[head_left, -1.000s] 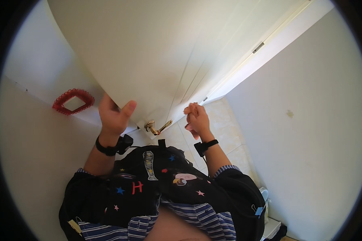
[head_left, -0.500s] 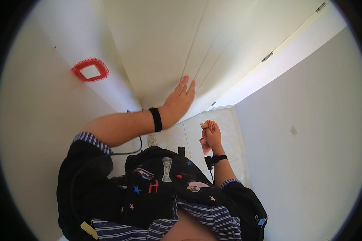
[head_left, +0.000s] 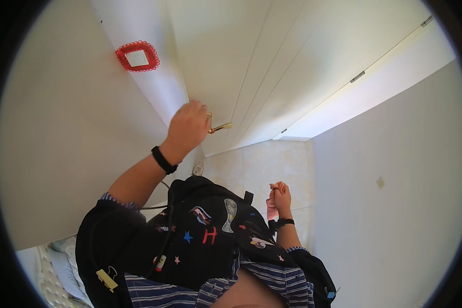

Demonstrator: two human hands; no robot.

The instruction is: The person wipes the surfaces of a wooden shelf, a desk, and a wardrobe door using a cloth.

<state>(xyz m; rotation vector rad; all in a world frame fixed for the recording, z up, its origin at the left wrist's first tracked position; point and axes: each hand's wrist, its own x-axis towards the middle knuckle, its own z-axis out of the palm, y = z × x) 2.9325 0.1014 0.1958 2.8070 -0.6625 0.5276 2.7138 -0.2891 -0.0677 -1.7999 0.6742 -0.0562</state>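
My left hand [head_left: 188, 126] is raised at the free edge of the white door [head_left: 241, 72], right beside a gold door handle [head_left: 221, 128]. Its fingers are partly hidden and blurred, so I cannot tell whether they are closed or touch the handle. Lower down on the right, my right hand [head_left: 282, 199] is closed around a crumpled pink cloth [head_left: 272, 206], which hangs a little below the fist. Both wrists wear black bands.
A red lacy frame surrounds a white wall switch [head_left: 137, 58] left of the door. Hinges [head_left: 358, 77] line the door's right side, next to a grey-white wall [head_left: 390, 164]. Below lies a tiled floor [head_left: 256, 161] with a shoe [head_left: 198, 167]. Bedding [head_left: 61, 269] shows at lower left.
My left hand has moved left across the door, from its panel to the edge by the handle, which now shows. The view has shifted. The pink cloth stays in my right hand.
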